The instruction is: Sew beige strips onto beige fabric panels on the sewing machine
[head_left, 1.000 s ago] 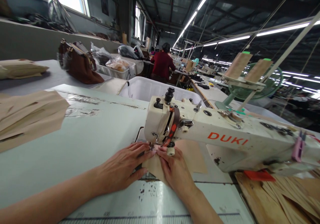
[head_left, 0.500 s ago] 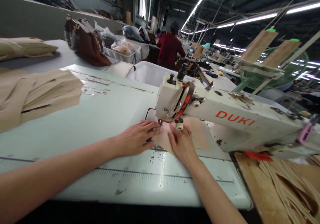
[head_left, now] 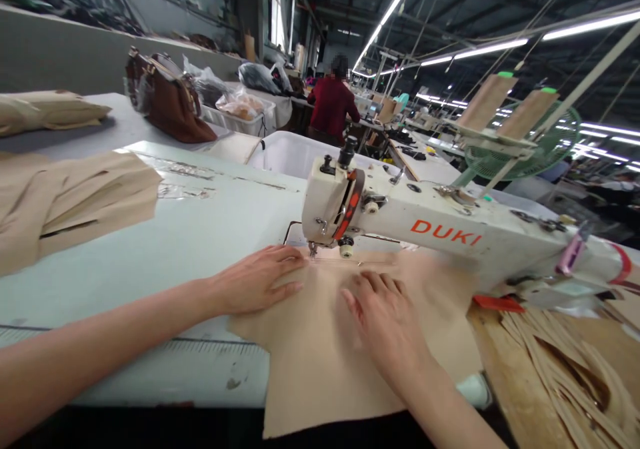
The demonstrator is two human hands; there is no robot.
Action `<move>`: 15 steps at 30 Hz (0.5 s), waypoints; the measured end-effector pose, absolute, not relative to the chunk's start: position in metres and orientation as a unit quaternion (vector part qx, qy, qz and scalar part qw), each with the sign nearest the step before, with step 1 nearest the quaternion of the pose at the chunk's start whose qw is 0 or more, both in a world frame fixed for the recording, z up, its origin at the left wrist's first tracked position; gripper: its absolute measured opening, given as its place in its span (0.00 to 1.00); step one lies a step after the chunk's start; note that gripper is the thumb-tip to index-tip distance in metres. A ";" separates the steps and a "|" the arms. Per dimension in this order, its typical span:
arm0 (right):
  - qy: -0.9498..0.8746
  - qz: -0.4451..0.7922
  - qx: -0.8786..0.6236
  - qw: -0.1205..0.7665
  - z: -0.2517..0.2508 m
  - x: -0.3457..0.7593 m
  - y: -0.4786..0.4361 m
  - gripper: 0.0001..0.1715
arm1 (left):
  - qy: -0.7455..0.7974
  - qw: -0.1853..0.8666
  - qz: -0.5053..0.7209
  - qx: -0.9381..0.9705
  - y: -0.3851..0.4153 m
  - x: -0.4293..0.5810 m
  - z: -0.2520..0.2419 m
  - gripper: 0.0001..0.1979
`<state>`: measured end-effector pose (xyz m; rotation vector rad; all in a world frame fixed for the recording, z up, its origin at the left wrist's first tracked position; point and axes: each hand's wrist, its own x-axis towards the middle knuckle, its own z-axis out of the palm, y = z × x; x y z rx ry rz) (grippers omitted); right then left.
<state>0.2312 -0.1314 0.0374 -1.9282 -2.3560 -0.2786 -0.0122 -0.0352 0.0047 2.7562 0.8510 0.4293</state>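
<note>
A broad beige fabric panel (head_left: 320, 362) lies under the needle area of a white sewing machine (head_left: 390, 215) and hangs over the table's front edge. My left hand (head_left: 265, 279) rests flat on the panel's left part, fingers stretched toward the presser foot (head_left: 313, 249). Over the panel's middle, right of the needle, is my right hand (head_left: 383, 305); its fingers are slightly bent and apart, with the thumb out to the left. Neither hand grips the cloth. A straight line or fold runs along the panel's far edge beside the foot.
Stacked beige pieces (head_left: 100, 202) lie on the left of the pale green table (head_left: 225, 215). A brown handbag (head_left: 167, 99) stands behind them. On the right, a wooden board (head_left: 493, 362) bears beige strips (head_left: 575, 362). Thread cones (head_left: 487, 102) rise behind the machine. A person in dark red (head_left: 333, 105) sits farther back.
A large beige panel now spreads across the table front, where a small part showed near the needle. My right hand has come back toward me, off the needle area; my left has shifted slightly left.
</note>
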 end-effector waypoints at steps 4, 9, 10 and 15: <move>-0.830 -0.023 -0.550 0.093 0.010 0.229 -0.093 0.27 | 0.269 0.099 0.133 0.949 -0.032 -0.011 -0.001 0.27; -0.831 0.050 -0.545 0.100 -0.018 0.231 -0.082 0.31 | 0.244 0.097 0.121 0.957 -0.033 -0.011 -0.002 0.28; -0.834 0.057 -0.540 0.099 -0.018 0.232 -0.083 0.31 | 0.245 0.097 0.117 0.958 -0.034 -0.011 -0.002 0.28; -0.840 0.062 -0.530 0.100 -0.016 0.238 -0.083 0.31 | 0.253 0.089 0.122 0.956 -0.035 -0.012 -0.004 0.30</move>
